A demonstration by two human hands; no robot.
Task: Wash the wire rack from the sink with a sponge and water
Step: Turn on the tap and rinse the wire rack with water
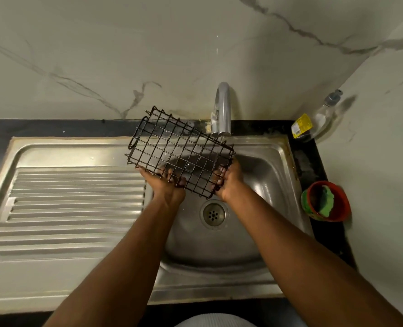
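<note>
Black wire rack (pixel 180 152) at 12 o'clock off our hands | long axis 10-to-4 | left hand (pixel 166 185), right hand (pixel 226 181) clamp near edge | right corner nearest tap (pixel 221 109)

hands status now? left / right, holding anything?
Left hand: closed on the near edge of the wire rack, held above the sink.
Right hand: closed on the rack's near right corner.
</note>
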